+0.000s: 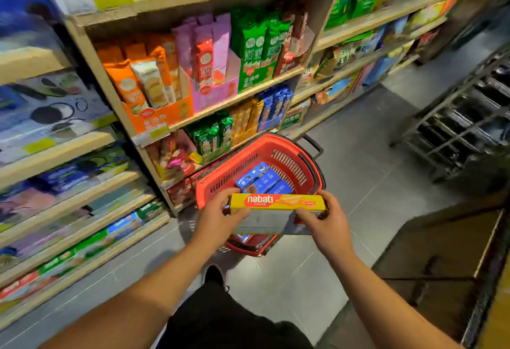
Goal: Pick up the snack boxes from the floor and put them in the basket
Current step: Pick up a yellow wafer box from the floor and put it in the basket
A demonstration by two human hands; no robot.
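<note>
Left side, near to far: wooden shelving (82,155) in several tiers, stocked with blue, purple and green snack packs, blurred. The next bay to the right holds open display cartons: an orange carton (160,114) with orange and cream packets standing upright, a pink carton (215,89) with purple and red packets, a green carton (255,73) with green packets. Lower tiers carry green foil packs, yellow and blue boxes.

Centre, on the grey tiled floor (358,183): red basket (287,161), slotted walls, black handle folded down at its far right rim. It stands just beside the foot of the shelving. Contents: blue snack boxes (262,180) lying side by side in the far half; another bit of blue shows near the close rim.

Above the basket's near half: yellow wafer box (277,202), long, held level, label side up, grey underside facing the camera. Left hand (218,219) grips its left end, thumb under, fingers curled over the far edge. Right hand (328,217) grips its right end the same way, thumb on the grey face.

Right side: open tiled aisle running to the far right between the shelving and a dark metal rack (455,117). Near right: a dark-topped counter (441,252) with a pale edge. Near centre: dark trousers and a black shoe (214,275) on the floor just short of the basket.
</note>
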